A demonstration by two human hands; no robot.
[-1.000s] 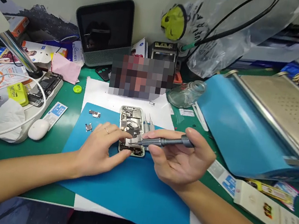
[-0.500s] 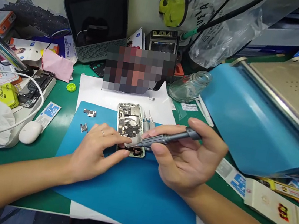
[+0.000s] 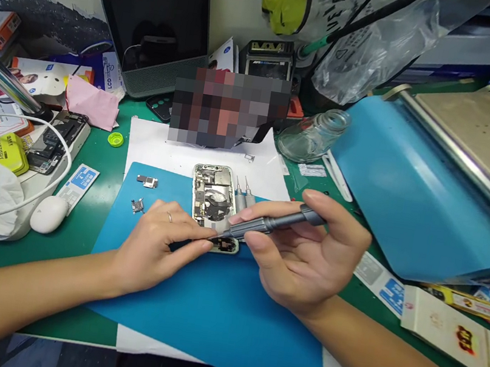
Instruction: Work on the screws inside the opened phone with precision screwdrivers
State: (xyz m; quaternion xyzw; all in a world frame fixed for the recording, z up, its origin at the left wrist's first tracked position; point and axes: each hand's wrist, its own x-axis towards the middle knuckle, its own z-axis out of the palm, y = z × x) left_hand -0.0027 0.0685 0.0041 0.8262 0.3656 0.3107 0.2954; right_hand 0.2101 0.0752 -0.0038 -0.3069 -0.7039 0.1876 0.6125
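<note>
An opened smartphone [image 3: 217,194], its inner parts bare, lies on a blue mat [image 3: 215,320]. My right hand [image 3: 307,257] is closed around a grey screwdriver [image 3: 261,226], held at a slant with its tip down at the phone's lower end. Beside that tip, my left hand [image 3: 162,245] rests over the phone's lower left side. Its thumb and index finger come together there; whatever lies between them is too small to make out. Two more screwdrivers [image 3: 244,196] lie just right of the phone. Small metal phone parts [image 3: 147,182] sit on the mat to the left.
White paper [image 3: 150,139] lies under the mat. Farther back stand a dark-screened display [image 3: 155,29] and a glass jar [image 3: 310,135]. On the left are a white earbud case [image 3: 49,214], a cable and boxes. A metal plate machine [image 3: 476,144] with a blue sheet occupies the right.
My left thumb and index finger have drawn closer together at the screwdriver's tip. The screwdriver and right hand have shifted slightly left. The whole view has moved a little.
</note>
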